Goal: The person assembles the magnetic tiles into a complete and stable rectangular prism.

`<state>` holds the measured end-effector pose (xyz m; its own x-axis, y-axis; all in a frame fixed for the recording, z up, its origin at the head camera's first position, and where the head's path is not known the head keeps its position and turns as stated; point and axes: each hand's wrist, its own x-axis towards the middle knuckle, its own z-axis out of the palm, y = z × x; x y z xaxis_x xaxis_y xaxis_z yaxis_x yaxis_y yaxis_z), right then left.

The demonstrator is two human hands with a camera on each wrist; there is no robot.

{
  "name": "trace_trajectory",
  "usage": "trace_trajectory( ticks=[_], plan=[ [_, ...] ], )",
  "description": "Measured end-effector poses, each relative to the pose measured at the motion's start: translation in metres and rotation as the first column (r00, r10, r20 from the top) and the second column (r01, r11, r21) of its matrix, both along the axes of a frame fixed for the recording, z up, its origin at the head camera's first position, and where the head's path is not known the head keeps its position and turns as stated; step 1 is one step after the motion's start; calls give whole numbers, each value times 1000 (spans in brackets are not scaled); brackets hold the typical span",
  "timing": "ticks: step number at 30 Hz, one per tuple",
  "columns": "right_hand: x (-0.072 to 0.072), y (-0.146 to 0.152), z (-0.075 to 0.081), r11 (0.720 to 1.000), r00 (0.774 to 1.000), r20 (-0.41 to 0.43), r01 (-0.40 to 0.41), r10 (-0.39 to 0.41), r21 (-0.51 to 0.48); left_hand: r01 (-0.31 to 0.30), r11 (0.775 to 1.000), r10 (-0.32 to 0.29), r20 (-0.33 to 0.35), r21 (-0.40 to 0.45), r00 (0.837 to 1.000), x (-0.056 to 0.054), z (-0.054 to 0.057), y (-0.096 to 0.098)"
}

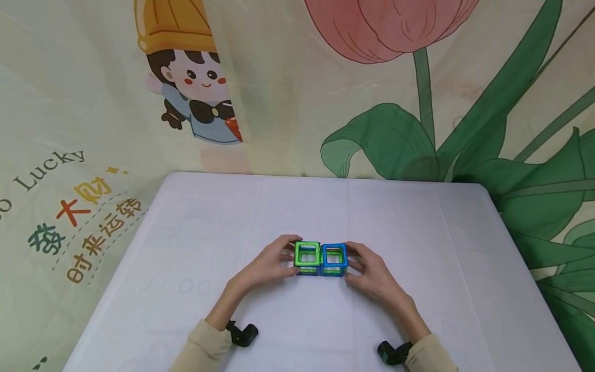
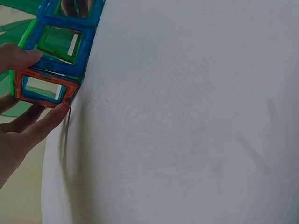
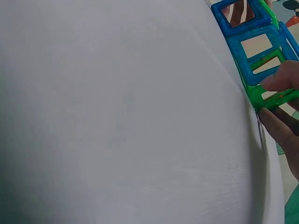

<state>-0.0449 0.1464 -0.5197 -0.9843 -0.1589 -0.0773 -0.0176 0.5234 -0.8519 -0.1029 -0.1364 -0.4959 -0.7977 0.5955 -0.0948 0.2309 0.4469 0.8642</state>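
Observation:
Two cubes built from magnetic tile frames stand side by side on the white table. The left cube [image 1: 307,264] has a green top frame, and the right cube [image 1: 334,265] a blue one. My left hand [image 1: 267,263] grips the left cube from its outer side, thumb at the front and fingers behind. In the left wrist view that cube's end frame [image 2: 70,88] is orange-red, with the thumb on the blue front frame. From the other side my right hand [image 1: 374,271] grips the right cube, whose end frame [image 3: 257,95] is green in the right wrist view.
The white-covered table [image 1: 223,206] surrounds the cubes, its far edge meeting a printed backdrop [image 1: 279,103] with a cartoon figure, a flower and large leaves. Black wrist cameras [image 1: 244,335] sit by both sleeves, low over the table.

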Motion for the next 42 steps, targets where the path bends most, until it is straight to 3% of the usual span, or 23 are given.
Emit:
trace_trajectory(
  ticks=[20, 31, 34, 37, 40, 42],
  plan=[
    [-43, 7, -3, 1000, 999, 42, -10, 10, 4, -27, 999, 27, 15, -40, 1000, -43, -1, 8],
    [-50, 10, 2, 1000, 998, 59, -25, 24, 18, -55, 998, 55, -8, -41, 998, -46, -1, 8],
    [-47, 12, 5, 999, 999, 15, -36, 35, 35, -89, 994, 85, -57, -71, 995, -41, 3, 5],
    [-44, 13, 10, 996, 997, -68, -34, 40, 86, -123, 985, 105, -152, -117, 983, -35, 10, 3],
    [-41, 13, 17, 986, 986, -158, -19, 46, 165, -144, 974, 88, -294, -175, 952, -29, 16, 3],
    [-38, 13, 22, 977, 975, -216, -11, 58, 215, -167, 962, 70, -394, -217, 916, -26, 20, 4]
  ],
)
